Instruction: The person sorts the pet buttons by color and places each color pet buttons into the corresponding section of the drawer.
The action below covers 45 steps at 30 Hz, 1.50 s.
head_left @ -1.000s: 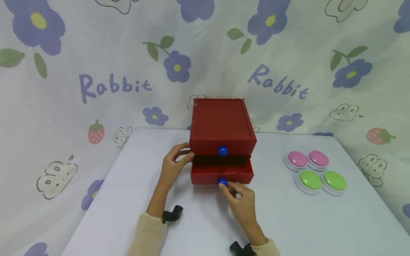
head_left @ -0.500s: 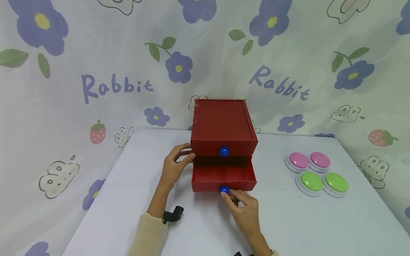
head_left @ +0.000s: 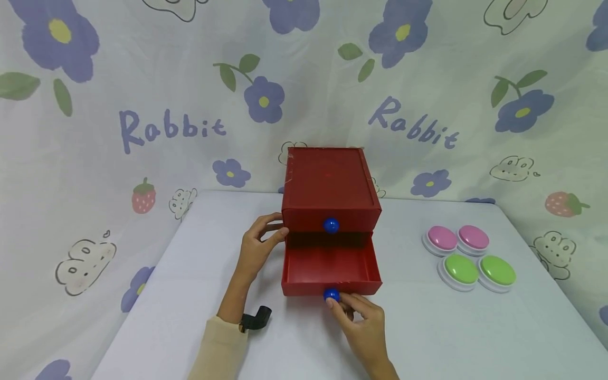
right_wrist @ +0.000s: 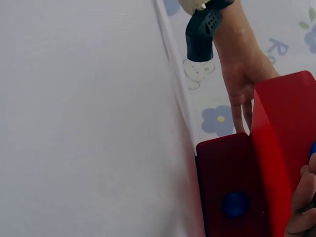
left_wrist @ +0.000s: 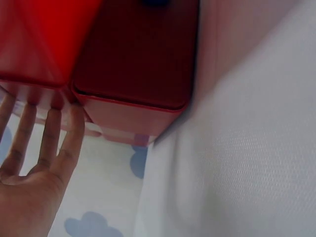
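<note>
A red cabinet (head_left: 328,177) with two drawers stands on the white table. Its lower drawer (head_left: 328,264) is pulled well out, and nothing is seen inside the lit part; the back is in shadow. My right hand (head_left: 364,327) pinches the blue round knob (head_left: 332,293) of that drawer between thumb and fingers. Against the cabinet's left side rests my left hand (head_left: 255,250), its fingers extended along the wall in the left wrist view (left_wrist: 39,182). The upper drawer (head_left: 304,219) is closed, with its own blue knob (head_left: 331,225).
To the right on the table (head_left: 427,327) sit two pink push buttons (head_left: 442,238) and two green push buttons (head_left: 462,269) with white bases. A patterned cloth (head_left: 323,105) hangs behind the table. A black wrist device (head_left: 256,319) is on the left wrist.
The lower drawer has slid further out toward me, with my right hand holding its knob and moving along with it. My left hand stays in place against the cabinet.
</note>
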{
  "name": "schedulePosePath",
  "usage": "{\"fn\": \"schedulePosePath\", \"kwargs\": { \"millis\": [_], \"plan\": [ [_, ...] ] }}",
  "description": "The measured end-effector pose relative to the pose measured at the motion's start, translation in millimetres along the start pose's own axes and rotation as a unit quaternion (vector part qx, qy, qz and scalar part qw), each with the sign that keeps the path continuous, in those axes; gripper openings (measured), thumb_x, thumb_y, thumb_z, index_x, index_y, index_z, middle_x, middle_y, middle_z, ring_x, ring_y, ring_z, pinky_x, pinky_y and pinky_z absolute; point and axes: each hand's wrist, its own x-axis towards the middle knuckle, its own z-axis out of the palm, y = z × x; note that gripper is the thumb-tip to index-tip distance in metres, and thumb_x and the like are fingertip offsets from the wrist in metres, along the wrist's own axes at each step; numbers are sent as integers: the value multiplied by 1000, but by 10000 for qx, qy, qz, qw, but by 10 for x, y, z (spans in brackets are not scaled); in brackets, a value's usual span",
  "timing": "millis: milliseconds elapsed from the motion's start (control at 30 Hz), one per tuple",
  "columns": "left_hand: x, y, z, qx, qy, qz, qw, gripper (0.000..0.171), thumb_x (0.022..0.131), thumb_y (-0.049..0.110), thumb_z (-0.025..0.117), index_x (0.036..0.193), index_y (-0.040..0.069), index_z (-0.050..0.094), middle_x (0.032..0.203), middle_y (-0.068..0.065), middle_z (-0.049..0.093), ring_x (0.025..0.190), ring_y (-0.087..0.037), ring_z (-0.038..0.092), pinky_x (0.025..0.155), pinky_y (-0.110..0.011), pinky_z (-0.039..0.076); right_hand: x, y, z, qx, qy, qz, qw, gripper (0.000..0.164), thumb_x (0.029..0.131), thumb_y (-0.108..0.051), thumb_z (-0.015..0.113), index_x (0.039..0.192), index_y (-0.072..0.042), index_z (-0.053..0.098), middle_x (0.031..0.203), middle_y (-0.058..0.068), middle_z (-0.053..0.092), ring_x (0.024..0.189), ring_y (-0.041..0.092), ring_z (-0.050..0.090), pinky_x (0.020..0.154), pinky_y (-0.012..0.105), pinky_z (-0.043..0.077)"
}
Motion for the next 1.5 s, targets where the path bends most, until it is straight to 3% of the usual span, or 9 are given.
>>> {"fn": "schedulePosePath", "kwargs": {
  "millis": [167, 633, 833, 1000, 1200, 1367, 1500],
  "plan": [
    [2, -7, -4, 17, 28, -48, 10000, 42, 94, 10, 71, 134, 5, 60, 132, -7, 58, 117, -26, 60, 87, -33, 58, -36, -30, -21, -34, -27, -152, 9999, 16, 81, -1, 82, 94, -7, 77, 73, -6, 62, 64, 9, 53, 51, 20, 44],
    [13, -5, 2, -3, -2, -5, 10000, 42, 94, 11, 71, 134, 6, 60, 132, -7, 57, 118, -27, 60, 87, -33, 58, -166, -66, -49, -169, -7, 159, 9997, 23, 77, 4, 83, 96, -7, 77, 72, -6, 62, 63, 7, 53, 49, 20, 44],
    [15, -10, -1, 57, -7, -38, 10000, 42, 94, 12, 71, 135, 6, 60, 133, -7, 57, 119, -29, 59, 88, -32, 58, -213, -132, -54, -330, 103, 378, 9987, 26, 76, 1, 85, 96, -14, 78, 72, -12, 61, 60, 5, 53, 49, 19, 47],
    [9, -9, -3, 66, 6, -47, 10000, 42, 94, 12, 70, 135, 6, 60, 133, -7, 57, 119, -28, 59, 88, -32, 58, -259, -107, -63, -232, 127, 312, 9992, 28, 72, 4, 86, 94, -12, 77, 71, -9, 61, 59, 6, 53, 47, 19, 44],
    [8, 7, -4, 87, 19, -56, 9999, 43, 95, 12, 70, 135, 6, 60, 133, -8, 57, 119, -29, 59, 88, -32, 57, -228, -34, -204, 321, -438, 63, 9985, 26, 74, 12, 80, 95, -4, 76, 73, -2, 64, 62, 8, 54, 49, 22, 46],
    [10, 11, -1, 130, 19, -72, 9999, 43, 95, 13, 70, 136, 6, 59, 133, -8, 57, 119, -31, 59, 88, -31, 57, -190, -23, -359, 442, -1071, 223, 9930, 22, 84, 7, 75, 99, -9, 77, 82, 0, 72, 65, 8, 58, 55, 21, 52],
    [10, 10, -1, 119, 18, -87, 9999, 43, 95, 12, 70, 136, 6, 60, 133, -8, 57, 119, -30, 59, 88, -31, 57, -172, 53, -489, 370, -1477, 124, 9883, 26, 85, 10, 70, 96, -13, 77, 77, -5, 70, 65, 6, 57, 55, 21, 52]
  ]
}}
